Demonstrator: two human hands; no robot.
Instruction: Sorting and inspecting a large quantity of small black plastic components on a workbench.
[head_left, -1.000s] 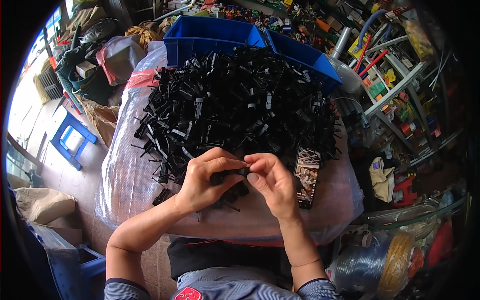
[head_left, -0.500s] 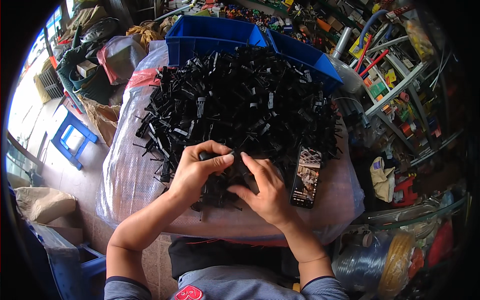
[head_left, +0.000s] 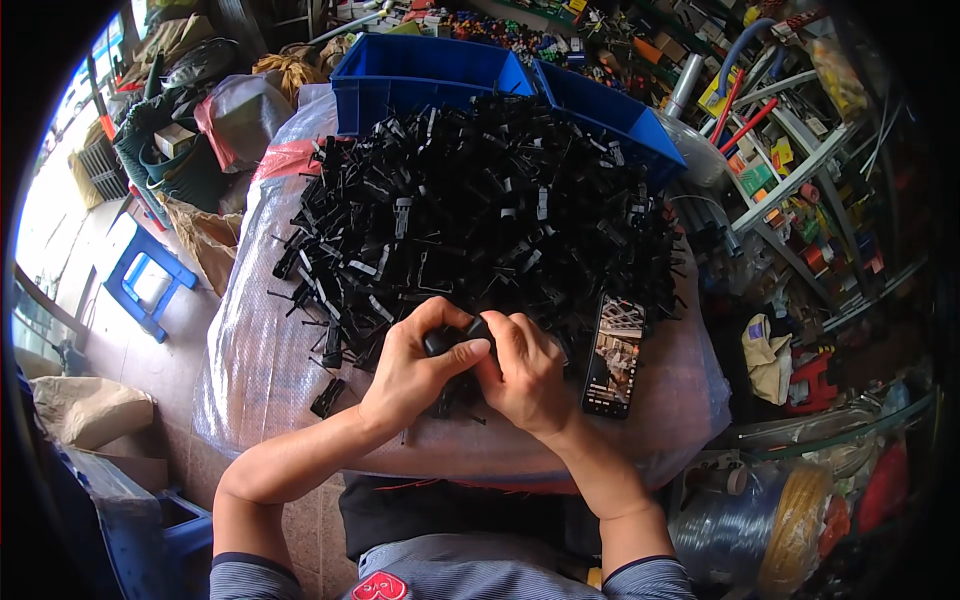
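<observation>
Left hand and right hand meet over a black piece

The black piece, smooth and rounded where it shows, lies between the two hands. The left hand pinches it between thumb and curled forefinger; the right hand's fingers are drawn together against its right end.

Just beyond both hands rises a tangled heap of black plastic parts, blocky bodies with thin, stiff prongs and a few paler, shiny strips. A loose black part lies left of the left hand, near the wrist. Under everything, woven plastic sheeting, translucent and glossy, spreads in creases. To the right hand's right rests a slim, flat phone, its glassy screen lit. Past the heap, farthest from the hands, stand two smooth-walled blue plastic bins.

Fingers cover most of the black piece, so its full shape cannot be made out; whether the right fingertips grip it or only touch is hidden too. Dark parts beneath the hands blur together, and the heap masks the bins' lower fronts.
</observation>
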